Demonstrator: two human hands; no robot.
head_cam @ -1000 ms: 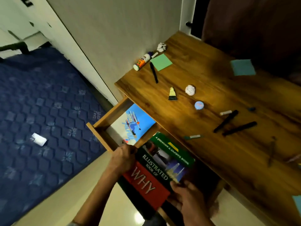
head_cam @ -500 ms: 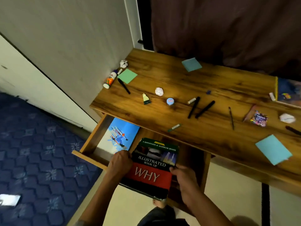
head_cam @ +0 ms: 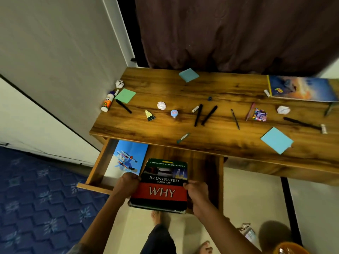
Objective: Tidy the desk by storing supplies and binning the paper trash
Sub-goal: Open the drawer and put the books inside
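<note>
A wooden desk [head_cam: 211,143] is filling the middle of the frame, its grain running left to right, with a dark brown curtain [head_cam: 229,33] hanging behind it across the upper right and a pale wall panel [head_cam: 55,52] sloping down the upper left. A blue patterned carpet [head_cam: 36,208] is covering the lower left, and pale floor is showing along the bottom. Below the desk's left front edge an open drawer [head_cam: 95,173] is sticking out toward the camera, with a blue illustrated book [head_cam: 128,158] lying flat inside it. At lower centre the left hand [head_cam: 127,183] is gripping the left edge of a thick "Illustrated Book of WHY" [head_cam: 163,186], while the right hand [head_cam: 197,192] is clasping its right edge; the book is hanging over the drawer's right part, and whether it is touching the drawer cannot be told. On the desktop, a glue bottle [head_cam: 107,103] is lying at the far left beside a green sticky note [head_cam: 125,95], three crumpled paper balls [head_cam: 161,105] are sitting scattered across it, black pens [head_cam: 203,114] are lying near the centre, two blue sticky notes [head_cam: 276,140] are resting toward the back and the right front, and a colourful book [head_cam: 300,88] is lying at the upper right.
</note>
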